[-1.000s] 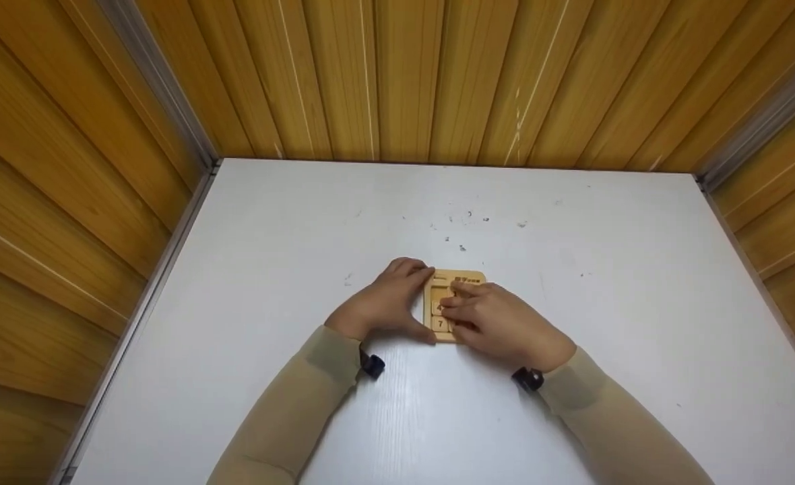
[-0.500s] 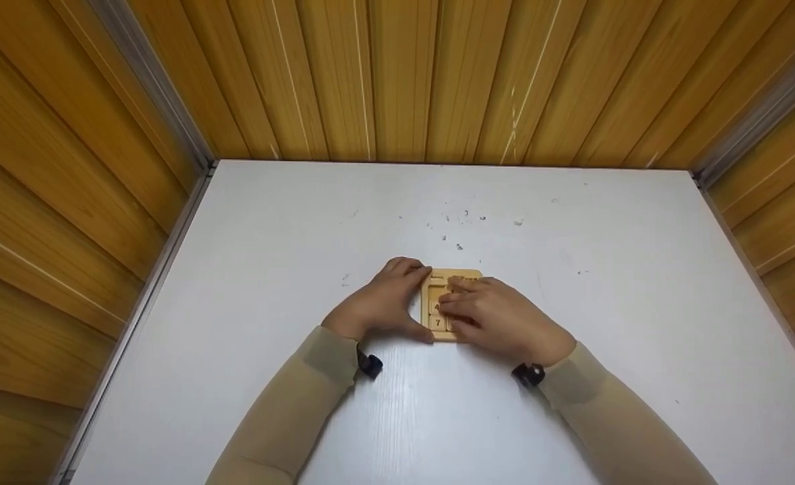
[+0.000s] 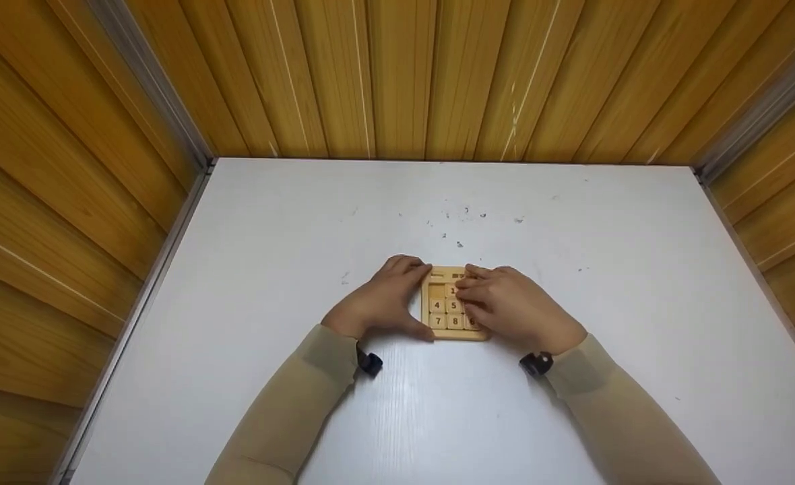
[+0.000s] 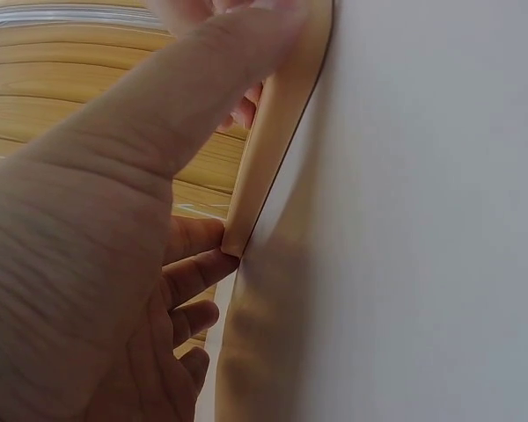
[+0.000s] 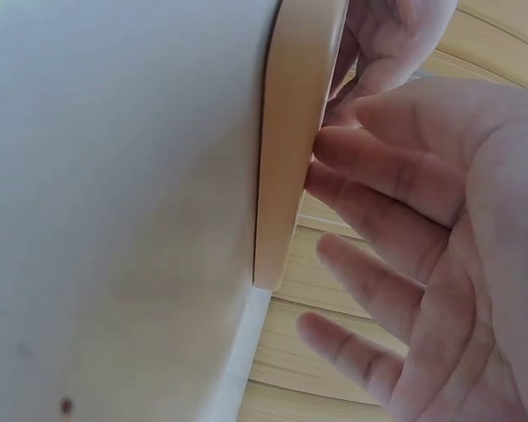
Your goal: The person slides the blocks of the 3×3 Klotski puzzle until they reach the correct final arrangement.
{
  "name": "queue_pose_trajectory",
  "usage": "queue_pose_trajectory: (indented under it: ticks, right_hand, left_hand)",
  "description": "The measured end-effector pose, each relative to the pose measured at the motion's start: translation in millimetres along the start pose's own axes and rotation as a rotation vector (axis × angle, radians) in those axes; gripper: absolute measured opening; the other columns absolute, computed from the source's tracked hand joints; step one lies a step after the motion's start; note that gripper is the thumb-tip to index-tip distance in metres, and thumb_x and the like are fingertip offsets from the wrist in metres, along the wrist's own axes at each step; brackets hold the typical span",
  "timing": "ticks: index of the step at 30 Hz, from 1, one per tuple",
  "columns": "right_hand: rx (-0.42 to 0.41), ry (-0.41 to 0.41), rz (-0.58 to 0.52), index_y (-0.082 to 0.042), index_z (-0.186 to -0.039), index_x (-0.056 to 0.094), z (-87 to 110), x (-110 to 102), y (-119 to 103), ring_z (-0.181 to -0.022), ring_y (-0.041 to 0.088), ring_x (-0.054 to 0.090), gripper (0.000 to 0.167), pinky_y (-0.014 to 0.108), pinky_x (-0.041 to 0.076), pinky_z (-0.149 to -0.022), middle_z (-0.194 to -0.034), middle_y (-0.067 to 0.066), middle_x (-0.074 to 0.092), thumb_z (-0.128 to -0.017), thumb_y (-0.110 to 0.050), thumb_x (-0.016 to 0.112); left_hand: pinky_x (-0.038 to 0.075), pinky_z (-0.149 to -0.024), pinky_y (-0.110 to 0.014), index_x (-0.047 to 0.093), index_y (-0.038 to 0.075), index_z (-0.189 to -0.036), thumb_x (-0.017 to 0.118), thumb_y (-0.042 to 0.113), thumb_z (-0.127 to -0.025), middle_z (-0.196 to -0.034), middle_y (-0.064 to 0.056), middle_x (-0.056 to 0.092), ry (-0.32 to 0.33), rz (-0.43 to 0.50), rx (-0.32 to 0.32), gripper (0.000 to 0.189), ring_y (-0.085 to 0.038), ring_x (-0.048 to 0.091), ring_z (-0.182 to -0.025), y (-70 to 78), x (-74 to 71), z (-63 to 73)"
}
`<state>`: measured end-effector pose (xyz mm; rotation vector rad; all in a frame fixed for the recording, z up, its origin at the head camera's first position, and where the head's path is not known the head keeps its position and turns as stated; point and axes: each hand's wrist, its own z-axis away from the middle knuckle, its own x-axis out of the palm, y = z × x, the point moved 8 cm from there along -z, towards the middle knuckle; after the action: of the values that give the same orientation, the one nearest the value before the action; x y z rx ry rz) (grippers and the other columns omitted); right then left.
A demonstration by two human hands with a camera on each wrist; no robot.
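A wooden number slide puzzle [image 3: 438, 335] lies flat on the white table [image 3: 290, 222]. Tiles 1, 4, 5, 7 and 8 show, a 6 only partly, and the top-left slot holds no tile. At its left side my left hand [image 3: 387, 300] grips the frame, thumb on the near corner and fingers at the far corner. My right hand [image 3: 515, 306] reaches over the right part, fingertips touching the tiles and hiding the right column. The right wrist view shows fingertips [image 5: 330, 145] at the top of the puzzle's edge [image 5: 290, 158], the other fingers loosely extended.
Wood-look panel walls [image 3: 397, 81] rise behind the table and at both sides. Small dark marks [image 3: 459, 244] dot the tabletop beyond the puzzle. Each wrist carries a small black camera [image 3: 370, 364].
My right hand has shifted to the right across the puzzle, uncovering tiles 1, 5, 8 and part of the 6. The left hand keeps its hold on the frame.
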<state>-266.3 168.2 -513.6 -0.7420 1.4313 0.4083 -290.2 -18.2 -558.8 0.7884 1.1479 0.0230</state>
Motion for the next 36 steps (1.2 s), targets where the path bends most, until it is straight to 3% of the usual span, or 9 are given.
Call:
queue_pose_trajectory:
  ticks: [15, 36]
  right_hand:
    - [-0.022, -0.002, 0.031, -0.012, -0.142, 0.080, -0.5, 0.4, -5.9, -0.158, 0.033, 0.059, 0.038, 0.057, 0.051, -0.128, -0.153, 0.006, 0.074, -0.110, -0.031, 0.069]
    - [-0.016, -0.053, -0.032, -0.013, -0.148, 0.076, -2.2, 6.6, -8.0, -0.164, 0.035, 0.051, 0.046, 0.059, 0.049, -0.130, -0.160, 0.005, 0.070, -0.110, -0.036, 0.066]
  left_hand:
    - [0.031, -0.143, -0.042, 0.032, 0.017, -0.180, 0.103, 0.065, -0.072, -0.183, 0.000, 0.033, 0.001, -0.004, -0.003, 0.138, -0.020, 0.021, -0.175, -0.7, 1.3, -1.5]
    - [0.030, -0.143, -0.041, 0.034, 0.015, -0.179, 0.103, 0.064, -0.071, -0.181, -0.002, 0.036, 0.010, -0.030, 0.019, 0.137, -0.023, 0.024, -0.173, 1.4, 0.0, -1.8]
